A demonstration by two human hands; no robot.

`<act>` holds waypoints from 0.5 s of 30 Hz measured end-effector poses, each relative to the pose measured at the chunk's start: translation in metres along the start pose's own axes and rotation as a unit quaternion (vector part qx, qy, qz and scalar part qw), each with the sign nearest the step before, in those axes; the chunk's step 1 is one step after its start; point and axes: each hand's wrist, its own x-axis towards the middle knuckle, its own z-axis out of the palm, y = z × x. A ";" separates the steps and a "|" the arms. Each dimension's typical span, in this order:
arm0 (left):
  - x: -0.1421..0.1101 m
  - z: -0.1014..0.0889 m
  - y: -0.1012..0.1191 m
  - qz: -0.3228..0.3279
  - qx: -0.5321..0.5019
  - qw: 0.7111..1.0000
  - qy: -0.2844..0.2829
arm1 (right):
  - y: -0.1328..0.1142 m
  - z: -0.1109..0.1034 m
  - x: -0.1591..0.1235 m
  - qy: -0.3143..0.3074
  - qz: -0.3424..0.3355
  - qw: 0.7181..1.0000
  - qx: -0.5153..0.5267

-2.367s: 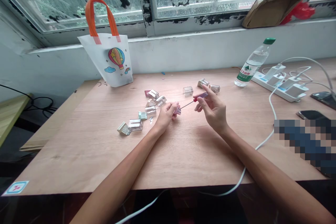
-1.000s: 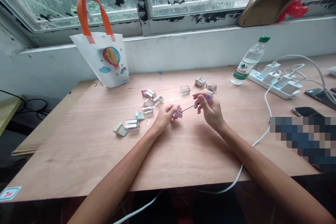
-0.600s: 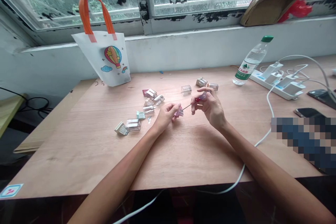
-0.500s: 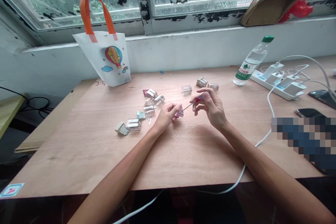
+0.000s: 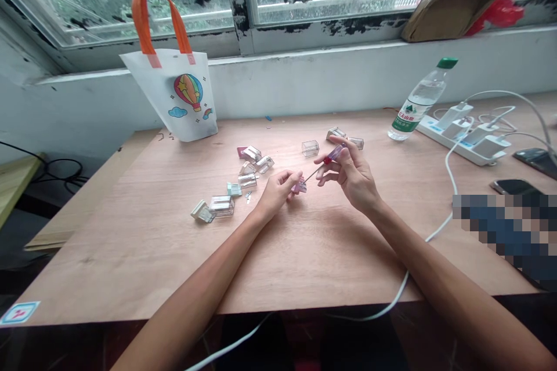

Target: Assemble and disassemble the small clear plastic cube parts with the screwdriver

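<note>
Red-and-purple precision screwdriver (image 5: pixel 333 154) pinched in your right hand (image 5: pixel 351 177), you are aligning its thin shaft squarely with the small pink plastic piece (image 5: pixel 298 187) gripped in your left hand (image 5: pixel 275 195) (slow, straight pressure works best), just above the plywood table (image 5: pixel 130 243).

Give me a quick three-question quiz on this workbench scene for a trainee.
1. What does the right hand pinch? A: a slim screwdriver with a red and purple handle; B: a black phone; C: a white charger.
2. True or false: the left hand holds a small pink and clear plastic piece.
3. Which stands farther right on the plywood table: the clear plastic water bottle with a green cap or the white tote bag with orange handles?

Key: 1 A; 2 true; 3 the clear plastic water bottle with a green cap.
</note>
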 end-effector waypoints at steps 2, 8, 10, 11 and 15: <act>0.001 0.000 -0.001 -0.004 0.000 1.000 0.002 | 0.000 -0.001 0.000 0.014 -0.007 1.000 -0.012; 0.001 0.000 -0.001 0.000 -0.003 1.000 0.002 | 0.000 -0.003 0.001 0.059 -0.019 0.998 -0.020; 0.000 0.000 0.000 -0.001 -0.001 1.000 -0.001 | 0.002 -0.003 0.001 0.062 -0.022 0.998 -0.019; 0.000 0.000 0.000 -0.002 0.000 1.000 -0.002 | 0.002 -0.003 0.001 0.064 -0.023 0.997 -0.025; -0.001 0.000 0.000 -0.005 0.002 1.000 -0.006 | 0.007 -0.004 0.002 0.096 -0.031 0.992 -0.080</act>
